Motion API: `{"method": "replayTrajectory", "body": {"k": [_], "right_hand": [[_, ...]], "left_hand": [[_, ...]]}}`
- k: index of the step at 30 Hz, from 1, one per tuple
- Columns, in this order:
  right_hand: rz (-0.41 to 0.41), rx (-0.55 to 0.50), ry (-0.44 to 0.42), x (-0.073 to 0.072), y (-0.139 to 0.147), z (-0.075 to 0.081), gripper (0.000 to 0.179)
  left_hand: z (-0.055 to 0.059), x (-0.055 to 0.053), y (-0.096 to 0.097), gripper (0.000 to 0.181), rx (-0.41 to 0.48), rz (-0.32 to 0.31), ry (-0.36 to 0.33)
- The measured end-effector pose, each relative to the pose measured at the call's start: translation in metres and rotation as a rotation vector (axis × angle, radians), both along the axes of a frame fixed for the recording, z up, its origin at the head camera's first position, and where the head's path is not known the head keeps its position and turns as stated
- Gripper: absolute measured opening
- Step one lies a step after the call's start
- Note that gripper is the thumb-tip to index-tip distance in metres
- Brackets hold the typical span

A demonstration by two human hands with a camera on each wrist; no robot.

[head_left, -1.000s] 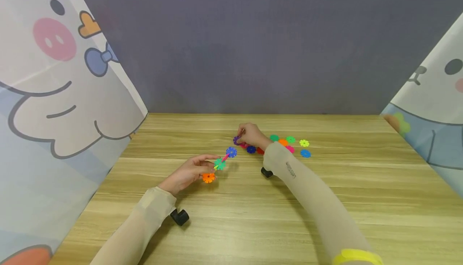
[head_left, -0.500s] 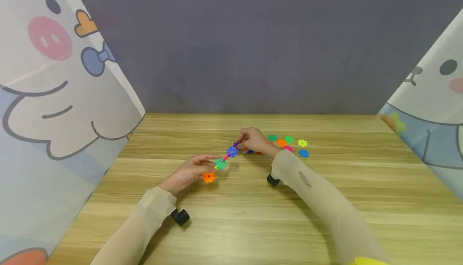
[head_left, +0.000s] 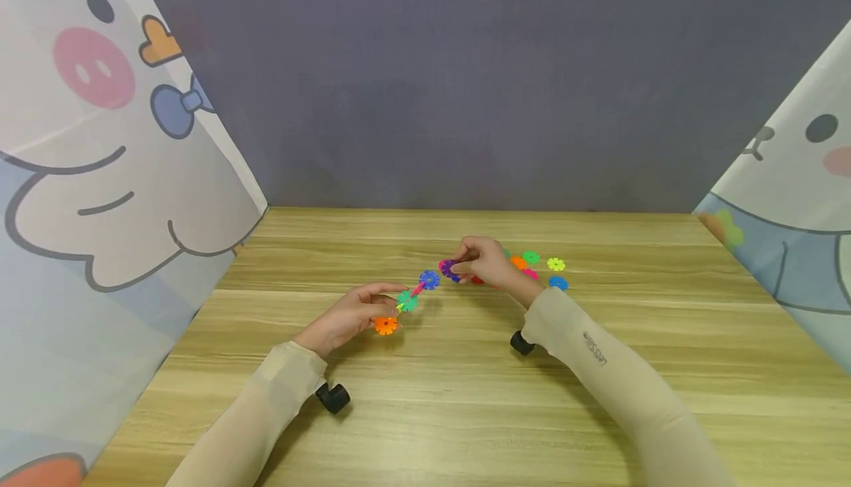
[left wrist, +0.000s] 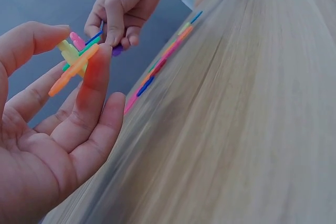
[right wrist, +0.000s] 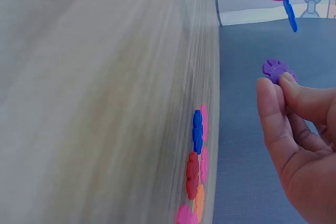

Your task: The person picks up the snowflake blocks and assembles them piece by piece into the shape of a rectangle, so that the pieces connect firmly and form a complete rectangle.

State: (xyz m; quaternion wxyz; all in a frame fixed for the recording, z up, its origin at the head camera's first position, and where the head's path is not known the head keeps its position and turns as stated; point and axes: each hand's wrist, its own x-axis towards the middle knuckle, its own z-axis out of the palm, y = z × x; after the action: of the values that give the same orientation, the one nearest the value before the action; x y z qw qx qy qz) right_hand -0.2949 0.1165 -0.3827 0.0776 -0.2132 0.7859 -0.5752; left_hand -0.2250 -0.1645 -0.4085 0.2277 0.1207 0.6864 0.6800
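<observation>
My left hand (head_left: 352, 317) holds a chain of slotted plastic snowflake discs between thumb and fingers. In it are an orange disc (head_left: 385, 326), a yellow disc (left wrist: 69, 53), a green disc (head_left: 407, 301), a pink disc (head_left: 417, 290) seen nearly edge-on, and a blue disc (head_left: 429, 280) at the far end. My right hand (head_left: 490, 261) pinches a purple snowflake disc (right wrist: 275, 70) between thumb and forefinger. The purple disc is apart from the chain, a short way right of the blue disc. Both hands are raised above the wooden table.
Loose snowflake discs lie flat at the right, partly hidden by the right hand, among them a green disc (head_left: 531, 257), a yellow-green disc (head_left: 555, 264) and a light blue disc (head_left: 558, 282). A grey panel (head_left: 479, 88) borders the table's (head_left: 425, 413) back edge. Printed curtains hang at both sides.
My right hand first came nearer, bringing the purple disc beside the chain's blue end, then shifted right with it, away from the blue disc. The left hand and chain stayed nearly still.
</observation>
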Motion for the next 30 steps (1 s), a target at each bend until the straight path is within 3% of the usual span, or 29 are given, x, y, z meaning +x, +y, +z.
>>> {"method": "replayTrajectory", "body": {"k": [6,15,23,30], "right_hand": [[-0.008,-0.036,-0.011,0.010,0.007,0.001,0.006],[0.101,-0.110,0.109,0.021,0.018,-0.003,0.004],[0.104,-0.119,0.098,0.030,0.020,0.001,0.006],[0.119,-0.105,0.145,0.032,0.022,0.002,0.005]], "left_hand": [[0.001,0.000,0.002,0.051,0.013,-0.006,-0.010],[0.003,0.002,0.005,0.051,0.036,-0.049,-0.009],[0.003,0.002,0.006,0.050,0.049,-0.105,0.005],[0.004,0.002,0.007,0.049,0.036,-0.122,0.020]]}}
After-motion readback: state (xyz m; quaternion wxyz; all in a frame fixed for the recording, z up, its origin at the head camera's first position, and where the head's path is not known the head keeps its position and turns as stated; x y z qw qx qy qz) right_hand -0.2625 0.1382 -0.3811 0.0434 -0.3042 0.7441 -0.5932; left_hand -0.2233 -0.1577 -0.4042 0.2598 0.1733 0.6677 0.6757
